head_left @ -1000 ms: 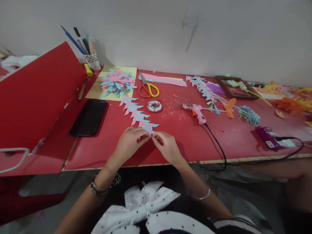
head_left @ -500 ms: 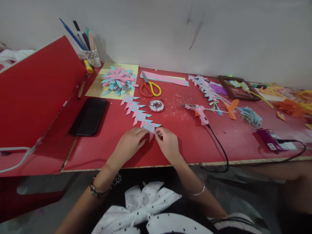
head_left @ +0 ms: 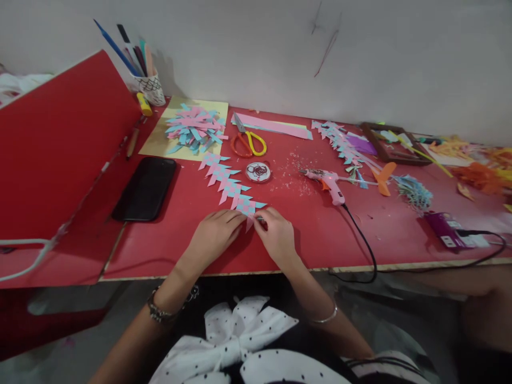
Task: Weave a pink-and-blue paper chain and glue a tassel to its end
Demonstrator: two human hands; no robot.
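A woven pink and blue paper strip chain (head_left: 231,186) lies slanting across the red table, its near end between my hands. My left hand (head_left: 218,232) pinches that end from the left, fingertips pressed on the paper. From the right, my right hand (head_left: 277,230) closes thumb and forefinger at the same end; a small dark, shiny thing shows between its fingers, too hidden to name. Beyond the chain, loose pink and blue paper strips (head_left: 196,128) are heaped on a yellow sheet (head_left: 154,143). Scissors (head_left: 248,143) with red and yellow handles lie near a round clear-lidded disc (head_left: 258,171).
A pink glue gun (head_left: 330,184) with a black cord lies to the right, near a purple power socket (head_left: 446,232). A phone (head_left: 146,189) is at left, beside a raised red panel (head_left: 68,154). A pen cup (head_left: 151,90) and a brown tray (head_left: 370,140) stand near the wall.
The view has shifted slightly. Both hands stay at the chain's near end with almost the same grip; nothing else has visibly moved.
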